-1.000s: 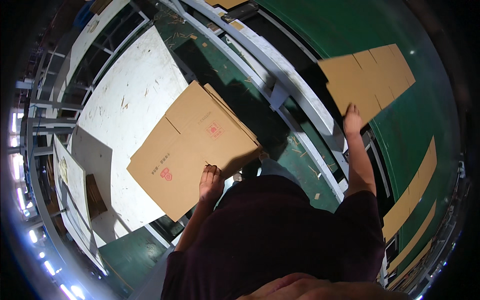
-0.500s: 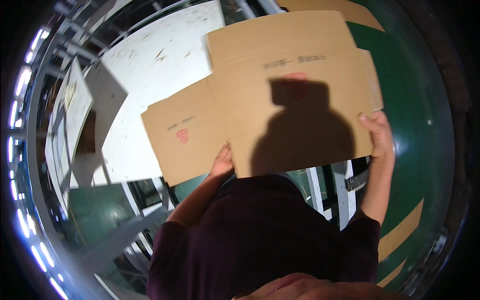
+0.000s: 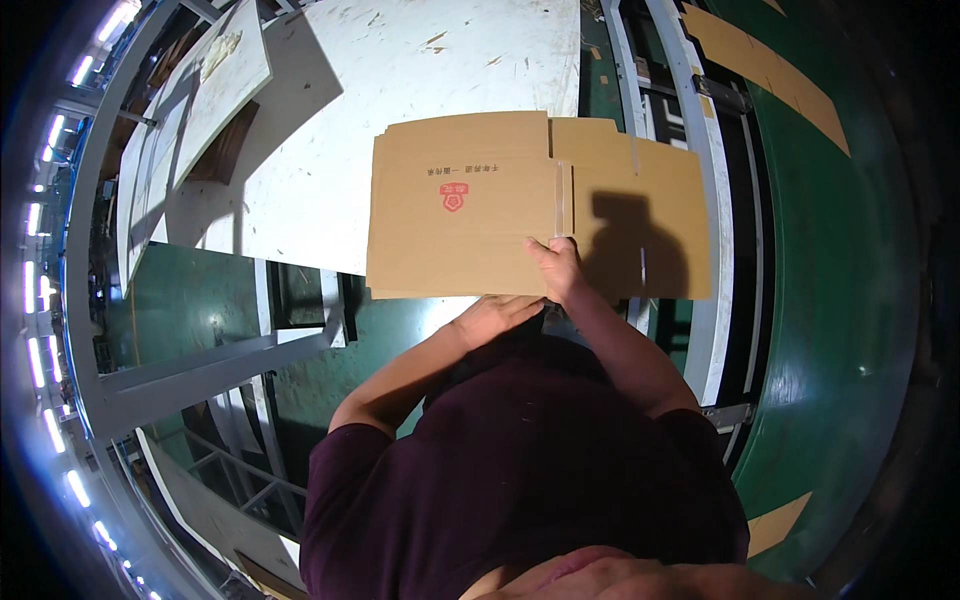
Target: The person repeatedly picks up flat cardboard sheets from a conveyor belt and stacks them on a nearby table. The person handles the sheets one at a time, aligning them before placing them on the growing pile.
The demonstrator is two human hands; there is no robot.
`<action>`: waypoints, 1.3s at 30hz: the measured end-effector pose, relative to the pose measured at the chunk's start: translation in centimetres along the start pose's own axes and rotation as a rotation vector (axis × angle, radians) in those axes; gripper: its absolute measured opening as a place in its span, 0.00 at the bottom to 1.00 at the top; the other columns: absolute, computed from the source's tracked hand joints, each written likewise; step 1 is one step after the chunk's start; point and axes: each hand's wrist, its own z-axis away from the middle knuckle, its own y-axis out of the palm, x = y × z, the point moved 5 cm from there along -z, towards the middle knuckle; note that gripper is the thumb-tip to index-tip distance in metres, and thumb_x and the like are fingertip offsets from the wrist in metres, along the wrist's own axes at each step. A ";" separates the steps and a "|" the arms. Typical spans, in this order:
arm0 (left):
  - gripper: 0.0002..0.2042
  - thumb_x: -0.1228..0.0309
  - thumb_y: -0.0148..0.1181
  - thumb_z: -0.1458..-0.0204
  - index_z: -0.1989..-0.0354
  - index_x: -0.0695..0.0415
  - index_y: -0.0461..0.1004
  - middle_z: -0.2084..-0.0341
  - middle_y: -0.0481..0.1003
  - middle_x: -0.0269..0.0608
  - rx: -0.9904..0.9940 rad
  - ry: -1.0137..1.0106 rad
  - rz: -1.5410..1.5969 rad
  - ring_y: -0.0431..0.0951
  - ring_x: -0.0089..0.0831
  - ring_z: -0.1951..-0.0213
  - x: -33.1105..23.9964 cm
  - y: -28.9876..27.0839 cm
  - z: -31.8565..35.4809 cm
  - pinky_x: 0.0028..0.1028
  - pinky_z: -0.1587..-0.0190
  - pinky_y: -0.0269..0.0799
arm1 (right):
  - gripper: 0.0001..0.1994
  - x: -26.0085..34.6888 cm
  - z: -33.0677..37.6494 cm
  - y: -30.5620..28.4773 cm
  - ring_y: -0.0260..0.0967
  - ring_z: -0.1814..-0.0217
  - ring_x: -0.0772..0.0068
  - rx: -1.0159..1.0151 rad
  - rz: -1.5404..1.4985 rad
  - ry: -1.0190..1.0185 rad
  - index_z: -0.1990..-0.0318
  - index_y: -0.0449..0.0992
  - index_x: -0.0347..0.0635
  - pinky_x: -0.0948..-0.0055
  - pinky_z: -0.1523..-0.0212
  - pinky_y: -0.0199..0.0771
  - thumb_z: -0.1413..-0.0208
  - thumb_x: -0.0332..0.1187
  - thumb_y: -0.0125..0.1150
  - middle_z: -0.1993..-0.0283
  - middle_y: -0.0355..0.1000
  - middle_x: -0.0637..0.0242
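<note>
A flat brown cardboard box blank point(image 3: 460, 250) is held over the corner of the white table. One panel lies folded over the other, and a small red mark with a line of print shows on the left part. My right hand point(image 3: 562, 272) grips its near edge around the middle, thumb on top, fingers partly hidden beneath. Just below that edge, my left hand point(image 3: 500, 316) has its fingers stretched toward the right hand, close to the cardboard. Whether the left fingertips touch the blank I cannot tell. A dark shadow falls across the right part.
The white table point(image 3: 400, 70) carries scattered scraps. On its left a tilted white board point(image 3: 215, 110) stands beside a brown block point(image 3: 225, 145). Grey metal rails point(image 3: 715, 250) run along the right, with cardboard sheets point(image 3: 770, 70) beyond on the green floor point(image 3: 830, 300).
The blank was spread wider and now has a panel folded over. My right hand has come from its right edge to the middle; my left hand has shifted below the near edge. The view has turned.
</note>
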 end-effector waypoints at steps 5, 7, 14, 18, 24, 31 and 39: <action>0.18 0.77 0.57 0.58 0.54 0.62 0.72 0.55 0.71 0.45 -0.206 -0.050 0.018 0.72 0.42 0.51 -0.4 -3.7 -0.4 0.32 0.53 0.72 | 0.13 -1.4 -0.3 -1.0 0.70 0.72 0.79 -0.147 0.381 0.063 0.78 0.71 0.34 0.75 0.73 0.71 0.47 0.35 0.62 0.78 0.70 0.68; 0.24 0.74 0.62 0.59 0.49 0.61 0.68 0.49 0.67 0.46 -0.089 -0.211 0.014 0.69 0.41 0.48 0.3 -3.1 -1.7 0.33 0.49 0.69 | 0.15 -2.2 -0.6 -2.2 0.70 0.76 0.76 -0.060 0.567 0.136 0.79 0.70 0.35 0.75 0.76 0.70 0.47 0.37 0.60 0.80 0.69 0.65; 0.24 0.62 0.61 0.57 0.50 0.56 0.69 0.45 0.65 0.45 0.093 -0.237 -0.292 0.67 0.42 0.46 2.0 0.5 -2.8 0.38 0.48 0.66 | 0.10 8.4 1.9 -15.3 0.73 0.61 0.58 -0.433 0.975 -0.403 0.62 0.75 0.40 0.64 0.59 0.73 0.49 0.34 0.58 0.62 0.74 0.56; 0.23 0.59 0.62 0.58 0.53 0.53 0.70 0.47 0.67 0.42 0.121 -0.163 -0.373 0.68 0.42 0.49 1.9 1.2 -3.8 0.37 0.51 0.67 | 0.14 12.0 2.2 -28.2 0.73 0.60 0.59 -1.046 1.442 -0.604 0.56 0.73 0.37 0.64 0.58 0.73 0.48 0.34 0.59 0.61 0.74 0.55; 0.23 0.58 0.63 0.59 0.54 0.52 0.70 0.49 0.69 0.40 0.089 -0.176 -0.386 0.69 0.41 0.49 2.5 1.6 -3.5 0.37 0.52 0.68 | 0.11 17.5 3.1 -24.2 0.71 0.70 0.77 -0.415 0.763 -0.317 0.60 0.75 0.36 0.79 0.68 0.70 0.47 0.33 0.58 0.70 0.74 0.65; 0.28 0.58 0.67 0.65 0.52 0.53 0.71 0.49 0.70 0.39 0.046 -0.255 -0.275 0.69 0.38 0.51 3.2 1.6 -4.0 0.36 0.52 0.67 | 0.16 9.4 0.2 -3.3 0.71 0.60 0.53 0.055 1.225 -0.509 0.65 0.75 0.35 0.59 0.58 0.71 0.54 0.40 0.61 0.65 0.74 0.58; 0.30 0.57 0.67 0.66 0.50 0.53 0.71 0.49 0.69 0.38 0.030 -0.241 -0.300 0.69 0.35 0.51 3.3 1.0 -4.1 0.34 0.52 0.66 | 0.11 9.3 -1.9 -6.2 0.66 0.51 0.54 -0.427 1.418 -0.954 0.66 0.76 0.36 0.64 0.51 0.68 0.58 0.32 0.62 0.54 0.72 0.59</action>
